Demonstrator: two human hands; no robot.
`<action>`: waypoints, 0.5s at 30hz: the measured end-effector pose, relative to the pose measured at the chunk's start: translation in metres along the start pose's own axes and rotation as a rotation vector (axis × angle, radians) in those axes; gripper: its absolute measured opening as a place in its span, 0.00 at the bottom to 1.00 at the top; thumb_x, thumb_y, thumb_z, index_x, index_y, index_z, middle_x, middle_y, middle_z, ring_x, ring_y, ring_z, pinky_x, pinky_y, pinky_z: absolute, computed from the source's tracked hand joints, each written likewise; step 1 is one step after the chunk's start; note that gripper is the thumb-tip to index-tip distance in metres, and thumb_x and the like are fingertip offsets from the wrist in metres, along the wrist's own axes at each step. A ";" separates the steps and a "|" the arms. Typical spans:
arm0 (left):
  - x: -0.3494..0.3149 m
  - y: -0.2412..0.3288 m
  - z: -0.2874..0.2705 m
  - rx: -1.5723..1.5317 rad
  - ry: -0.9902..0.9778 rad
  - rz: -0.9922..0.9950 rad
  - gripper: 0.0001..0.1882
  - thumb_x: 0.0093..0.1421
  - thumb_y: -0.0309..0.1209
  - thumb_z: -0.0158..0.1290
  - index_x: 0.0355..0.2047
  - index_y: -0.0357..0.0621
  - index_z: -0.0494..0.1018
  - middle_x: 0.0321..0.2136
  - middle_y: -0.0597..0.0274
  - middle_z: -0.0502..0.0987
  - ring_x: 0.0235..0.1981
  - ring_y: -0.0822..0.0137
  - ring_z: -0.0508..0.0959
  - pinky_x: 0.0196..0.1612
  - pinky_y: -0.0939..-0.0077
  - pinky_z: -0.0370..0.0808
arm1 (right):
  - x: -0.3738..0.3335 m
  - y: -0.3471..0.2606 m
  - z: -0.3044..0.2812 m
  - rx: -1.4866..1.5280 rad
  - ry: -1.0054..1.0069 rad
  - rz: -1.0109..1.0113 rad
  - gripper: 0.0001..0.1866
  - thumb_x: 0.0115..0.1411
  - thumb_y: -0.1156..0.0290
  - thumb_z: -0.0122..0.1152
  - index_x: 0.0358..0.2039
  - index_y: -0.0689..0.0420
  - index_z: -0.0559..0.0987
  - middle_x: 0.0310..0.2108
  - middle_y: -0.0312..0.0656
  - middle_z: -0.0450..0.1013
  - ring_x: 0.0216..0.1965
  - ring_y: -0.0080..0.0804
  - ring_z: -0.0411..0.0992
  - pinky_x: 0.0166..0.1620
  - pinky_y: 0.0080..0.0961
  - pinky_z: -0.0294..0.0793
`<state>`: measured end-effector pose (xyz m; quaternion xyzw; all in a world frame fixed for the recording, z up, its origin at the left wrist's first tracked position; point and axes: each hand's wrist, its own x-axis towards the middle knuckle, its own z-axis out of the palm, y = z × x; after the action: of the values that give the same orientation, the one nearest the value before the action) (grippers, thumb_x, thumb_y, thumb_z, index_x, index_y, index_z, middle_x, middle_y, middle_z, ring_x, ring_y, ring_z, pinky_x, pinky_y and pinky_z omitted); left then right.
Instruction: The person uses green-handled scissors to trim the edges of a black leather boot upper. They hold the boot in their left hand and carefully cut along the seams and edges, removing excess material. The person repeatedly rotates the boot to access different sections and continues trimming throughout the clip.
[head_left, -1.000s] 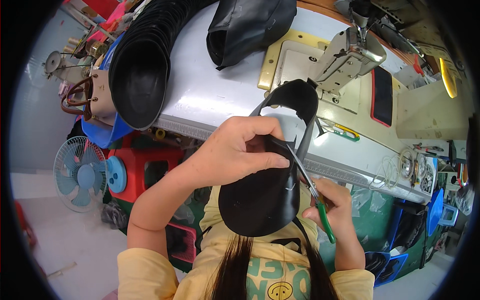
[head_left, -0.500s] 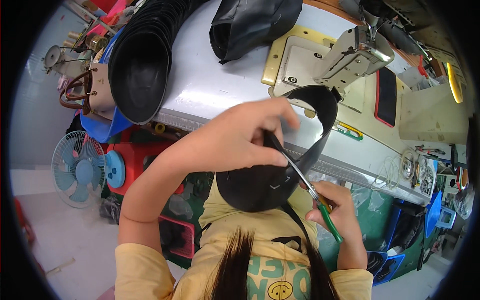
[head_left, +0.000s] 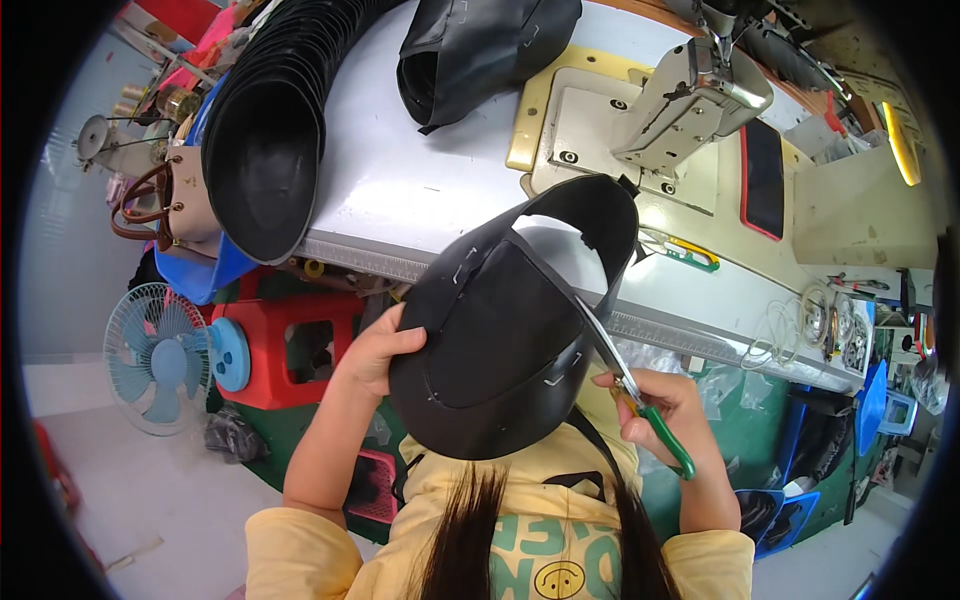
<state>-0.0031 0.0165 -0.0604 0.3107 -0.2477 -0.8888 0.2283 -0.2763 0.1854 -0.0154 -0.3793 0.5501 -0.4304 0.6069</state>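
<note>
The left hand point(head_left: 385, 345) gripped the left edge of a black piece point(head_left: 500, 345), held up just in front of the worktop point(head_left: 400, 190) edge. The right hand point(head_left: 665, 410), fingers closed around green-handled scissors point(head_left: 630, 380), kept the blades against the piece's right edge.

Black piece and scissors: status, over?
Left hand grips black piece at its left edge. Right hand holds green-handled scissors, blades along the piece's right edge. Sewing machine on table beyond, apart.

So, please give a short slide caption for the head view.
Left hand holds a black leather piece while right hand holds green-handled scissors at its edge.
</note>
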 end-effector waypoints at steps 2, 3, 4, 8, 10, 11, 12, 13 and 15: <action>-0.009 0.015 0.008 0.115 0.083 0.058 0.23 0.47 0.22 0.57 0.45 0.36 0.67 0.40 0.56 0.75 0.38 0.66 0.77 0.43 0.72 0.75 | -0.002 -0.001 0.000 0.011 0.013 -0.015 0.30 0.43 0.58 0.71 0.45 0.60 0.75 0.21 0.30 0.61 0.22 0.14 0.57 0.25 0.13 0.55; -0.010 0.021 0.013 0.133 0.116 0.071 0.25 0.45 0.20 0.58 0.45 0.37 0.67 0.41 0.57 0.74 0.38 0.67 0.76 0.43 0.73 0.74 | -0.003 -0.002 0.000 0.021 0.011 -0.009 0.31 0.43 0.59 0.71 0.45 0.61 0.74 0.21 0.30 0.61 0.23 0.14 0.57 0.25 0.13 0.56; -0.013 0.024 0.018 0.177 0.141 0.095 0.25 0.45 0.21 0.58 0.45 0.38 0.67 0.41 0.58 0.74 0.38 0.68 0.76 0.43 0.74 0.73 | -0.004 -0.003 -0.001 0.030 0.009 -0.003 0.31 0.43 0.59 0.71 0.46 0.61 0.74 0.22 0.30 0.61 0.23 0.14 0.58 0.26 0.12 0.57; -0.018 0.026 0.028 0.280 0.175 0.153 0.26 0.44 0.22 0.59 0.46 0.38 0.67 0.39 0.61 0.74 0.40 0.70 0.74 0.45 0.75 0.70 | 0.003 -0.007 0.019 0.120 0.091 -0.029 0.39 0.39 0.43 0.68 0.43 0.64 0.74 0.21 0.31 0.66 0.23 0.15 0.61 0.26 0.13 0.60; -0.019 0.023 0.031 0.265 0.176 0.174 0.26 0.43 0.22 0.59 0.46 0.38 0.67 0.39 0.60 0.74 0.40 0.70 0.74 0.46 0.76 0.69 | 0.009 -0.008 0.022 0.137 0.082 -0.056 0.39 0.40 0.43 0.68 0.43 0.64 0.74 0.22 0.32 0.66 0.23 0.16 0.61 0.27 0.13 0.60; -0.019 0.023 0.030 0.274 0.179 0.186 0.26 0.43 0.22 0.59 0.46 0.37 0.67 0.39 0.60 0.74 0.40 0.70 0.74 0.45 0.75 0.69 | 0.010 -0.008 0.021 0.128 0.075 -0.053 0.39 0.40 0.44 0.68 0.43 0.64 0.74 0.23 0.32 0.66 0.24 0.16 0.61 0.28 0.13 0.60; -0.020 0.024 0.027 0.282 0.182 0.198 0.26 0.43 0.22 0.59 0.46 0.37 0.67 0.39 0.60 0.74 0.40 0.70 0.74 0.45 0.75 0.69 | 0.011 -0.008 0.020 0.118 0.067 -0.050 0.39 0.39 0.44 0.69 0.43 0.64 0.74 0.23 0.32 0.66 0.24 0.16 0.61 0.28 0.13 0.60; -0.021 0.025 0.024 0.290 0.184 0.210 0.27 0.43 0.21 0.59 0.46 0.36 0.67 0.39 0.60 0.74 0.40 0.69 0.74 0.45 0.75 0.70 | 0.011 -0.007 0.019 0.108 0.060 -0.047 0.39 0.39 0.44 0.69 0.43 0.64 0.74 0.23 0.32 0.66 0.25 0.16 0.61 0.29 0.13 0.60; -0.023 0.029 0.024 0.316 0.180 0.246 0.27 0.43 0.21 0.59 0.46 0.36 0.67 0.39 0.60 0.74 0.40 0.69 0.74 0.45 0.75 0.70 | 0.009 -0.005 0.012 0.072 0.015 -0.032 0.34 0.40 0.55 0.71 0.45 0.62 0.74 0.25 0.32 0.64 0.27 0.17 0.61 0.31 0.14 0.61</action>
<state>0.0046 0.0147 -0.0170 0.3883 -0.3985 -0.7730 0.3049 -0.2645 0.1757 -0.0126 -0.3626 0.5328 -0.4625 0.6089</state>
